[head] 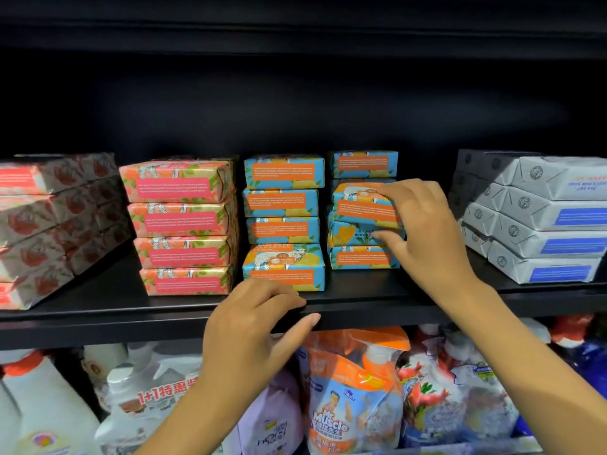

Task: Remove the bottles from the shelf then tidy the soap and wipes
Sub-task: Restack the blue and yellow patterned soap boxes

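Wrapped soap bars stand in stacks on a black shelf (98,303). Two blue-and-orange stacks fill the middle: a straight left one (284,221) and a crooked right one (361,254). My right hand (423,231) pinches a tilted blue-and-orange bar (359,205) in the right stack, fingers on its top edge and thumb below it. My left hand (253,326) holds the shelf's front edge, fingers on top and thumb underneath. A pink floral stack (184,224) stands to the left. No bottles stand on this shelf.
Red-patterned packs (49,224) are piled at the far left and grey-white packs (542,218) at the far right. The shelf below holds detergent bottles (42,399) and refill pouches (354,395). Dark space lies above and behind the stacks.
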Demonstrator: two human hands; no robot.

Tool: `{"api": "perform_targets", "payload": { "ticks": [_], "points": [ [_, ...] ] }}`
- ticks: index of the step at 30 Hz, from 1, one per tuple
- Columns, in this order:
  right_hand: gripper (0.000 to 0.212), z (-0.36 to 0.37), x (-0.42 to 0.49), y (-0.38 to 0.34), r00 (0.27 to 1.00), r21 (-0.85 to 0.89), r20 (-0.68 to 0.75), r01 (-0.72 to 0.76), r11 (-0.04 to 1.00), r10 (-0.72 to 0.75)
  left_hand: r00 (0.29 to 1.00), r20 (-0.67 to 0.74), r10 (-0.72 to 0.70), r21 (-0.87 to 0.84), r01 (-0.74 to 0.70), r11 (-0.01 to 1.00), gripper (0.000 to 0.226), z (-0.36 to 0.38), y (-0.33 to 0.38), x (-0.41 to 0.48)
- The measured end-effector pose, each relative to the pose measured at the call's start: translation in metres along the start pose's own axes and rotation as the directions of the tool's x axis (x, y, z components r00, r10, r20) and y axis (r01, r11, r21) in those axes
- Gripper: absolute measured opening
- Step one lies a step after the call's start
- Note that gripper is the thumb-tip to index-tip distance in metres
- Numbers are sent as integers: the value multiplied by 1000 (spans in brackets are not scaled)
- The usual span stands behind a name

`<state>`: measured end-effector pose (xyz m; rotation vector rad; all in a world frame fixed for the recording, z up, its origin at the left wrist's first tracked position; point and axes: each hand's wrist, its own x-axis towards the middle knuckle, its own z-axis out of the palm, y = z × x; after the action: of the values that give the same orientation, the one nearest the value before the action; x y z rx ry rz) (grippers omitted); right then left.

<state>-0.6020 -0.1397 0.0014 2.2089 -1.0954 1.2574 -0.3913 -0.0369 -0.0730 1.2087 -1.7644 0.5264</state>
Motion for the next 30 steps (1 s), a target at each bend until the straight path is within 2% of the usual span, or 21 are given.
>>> {"api": "perform_targets", "payload": {
  "ticks": [6,8,9,10,12,13,15,16,19,21,23,27,30],
  "points": [
    [32,-10,-23,-7,969,26,-187,170,985,-162,999,13,-32,-10,32,999,30,-1,0,1],
    [30,-14,-32,-16,937,62,-276,238,969,-212,992,36,-125,-91,128,988,33,-7,6,5],
    [28,-15,-36,-20,918,73,-320,273,959,-236,976,36,-217,-207,219,953,34,-11,11,8],
    [27,-16,-39,-25,897,76,-354,311,948,-266,944,53,-327,-368,323,872,34,-17,17,13],
    [24,-17,-44,-33,855,62,-389,395,916,-343,852,169,-495,-633,479,609,35,-26,26,25],
    [23,-16,-45,-36,835,52,-400,433,900,-378,807,260,-530,-698,536,475,35,-30,28,33],
    [22,-14,-47,-43,804,46,-422,481,876,-419,710,471,-524,-722,651,233,37,-36,31,46],
    [21,-12,-48,-45,796,53,-429,495,867,-428,675,544,-498,-700,692,174,39,-37,31,49],
    [21,-9,-51,-48,798,79,-422,505,859,-430,654,622,-431,-680,724,116,27,-36,30,52],
    [24,-9,-51,-46,834,126,-368,483,867,-411,662,623,-417,-702,708,74,31,-35,28,48],
    [34,-12,-50,-43,888,172,-269,426,888,-374,699,578,-421,-742,665,85,36,-35,26,43],
    [65,-26,-51,-44,980,294,-126,183,938,-152,798,437,-415,-819,544,183,38,-33,27,36],
    [73,-35,-48,-51,997,503,55,-75,861,55,864,345,-366,-845,456,281,45,-32,26,34]
  ]
}}
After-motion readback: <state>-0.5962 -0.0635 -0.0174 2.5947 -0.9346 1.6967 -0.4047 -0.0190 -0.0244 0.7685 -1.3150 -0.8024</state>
